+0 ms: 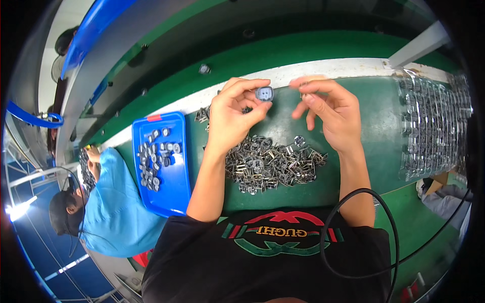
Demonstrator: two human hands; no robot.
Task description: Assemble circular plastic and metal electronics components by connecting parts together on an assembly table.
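My left hand (232, 108), raised over the bench, pinches a grey-blue plastic connector housing (264, 93) between thumb and fingers. Two small dark holes show in the housing's face. To its right, apart from it, my right hand (331, 108) has thumb and forefinger brought together at a tiny shiny piece too small to name. Its other fingers are partly blurred. Below both hands lies a heap of small metal-pronged parts (273, 164) on the green bench top (376, 116). More small parts lie behind my left hand.
Left of my left forearm, a blue tray (174, 194) holds several dark round-faced parts (154, 159). Clear plastic blister trays (429, 126) filled with parts are stacked at right. A white rail (353, 66) borders a green belt (303, 45). A co-worker's light-blue sleeve (113, 192) and a black cable (396, 237) are nearby.
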